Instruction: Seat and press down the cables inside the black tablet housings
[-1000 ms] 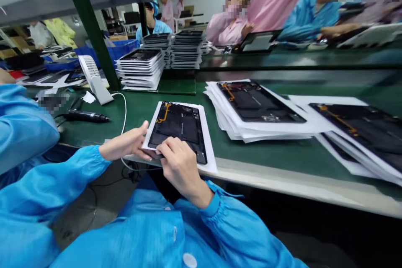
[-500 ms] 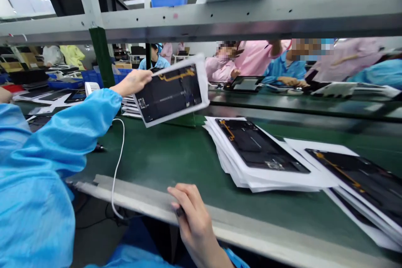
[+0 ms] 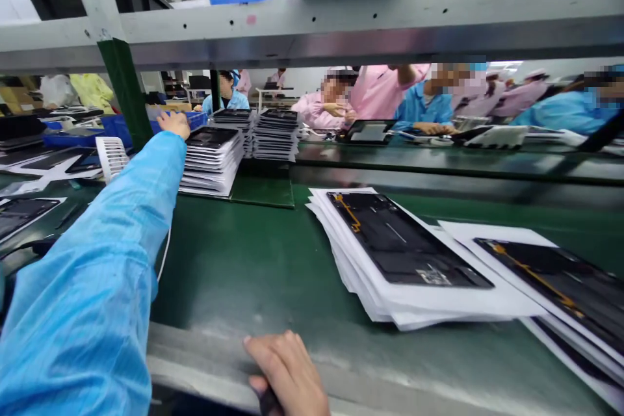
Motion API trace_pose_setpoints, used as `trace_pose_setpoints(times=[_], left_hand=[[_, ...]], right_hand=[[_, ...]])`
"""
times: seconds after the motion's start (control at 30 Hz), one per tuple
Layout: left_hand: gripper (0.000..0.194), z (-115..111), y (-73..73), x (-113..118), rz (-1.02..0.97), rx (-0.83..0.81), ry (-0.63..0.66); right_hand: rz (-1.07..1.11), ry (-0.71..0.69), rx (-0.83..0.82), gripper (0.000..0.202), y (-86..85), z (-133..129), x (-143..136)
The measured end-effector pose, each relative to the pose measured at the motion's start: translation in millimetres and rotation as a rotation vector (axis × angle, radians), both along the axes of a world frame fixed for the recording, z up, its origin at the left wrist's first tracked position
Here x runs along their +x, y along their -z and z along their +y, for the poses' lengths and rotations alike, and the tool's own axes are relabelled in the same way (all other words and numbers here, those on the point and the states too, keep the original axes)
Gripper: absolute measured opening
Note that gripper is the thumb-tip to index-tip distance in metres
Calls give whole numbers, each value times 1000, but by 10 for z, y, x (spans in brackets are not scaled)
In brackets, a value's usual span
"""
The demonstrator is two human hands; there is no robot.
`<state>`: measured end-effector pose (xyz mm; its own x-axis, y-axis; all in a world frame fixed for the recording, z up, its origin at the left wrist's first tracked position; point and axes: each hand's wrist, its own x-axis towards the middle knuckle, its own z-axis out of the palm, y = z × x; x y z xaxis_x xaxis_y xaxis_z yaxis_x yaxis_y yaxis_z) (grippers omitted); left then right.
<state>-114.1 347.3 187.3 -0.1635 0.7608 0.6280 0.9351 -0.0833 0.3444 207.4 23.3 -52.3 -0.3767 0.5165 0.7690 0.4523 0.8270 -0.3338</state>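
My left hand point(image 3: 174, 123) reaches far out to the back left, at the left edge of a tall stack of dark panels and white sheets point(image 3: 209, 166). Its fingers look apart, with no panel lifted in them. Near the front edge of the green table, my right hand point(image 3: 290, 370) is closed around a small black object point(image 3: 269, 401), mostly hidden in the fingers. To the right lies a lower pile of white sheets with a dark panel point(image 3: 409, 240) on top, an orange strip along one end. A similar panel point(image 3: 560, 292) lies on sheets beyond it.
Two more stacks point(image 3: 275, 133) stand behind the first. A white slotted object point(image 3: 112, 157) and panels on sheets point(image 3: 26, 213) are at the left. A grey shelf beam point(image 3: 341, 23) with a green-wrapped post point(image 3: 125, 91) crosses above. People in pink and blue sit across the table.
The panel and white sheet that my left hand held up are out of its grip, and that hand has moved left and back. The view has shifted, showing more of the stacks.
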Motion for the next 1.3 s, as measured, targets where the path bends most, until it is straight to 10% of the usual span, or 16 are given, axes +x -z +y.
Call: trace_pose_setpoints(times=[0.17,0.37,0.57,0.9,1.1,1.3], left_hand=[[48,-299,281,451,243,82,224],[36,-1117,1070,1190,616,125,753],[34,-1787,1561,1400,756,254,858],[30,-1962,1601,1395,597,150,924],[50,-1851,1457,2189,-399,-719,1109],[43,-1663,1358,2838,-858,-885,1185]], right_hand=[[-32,134,-38,51,-440,172,765],[-411,369,-25,50,-825,782,1979],[-501,264,-63,35,-854,834,2140],[-601,273,-5,27,-951,667,2051],[-445,328,80,23,-1036,798,1801],[-363,314,118,24,-960,761,1481]])
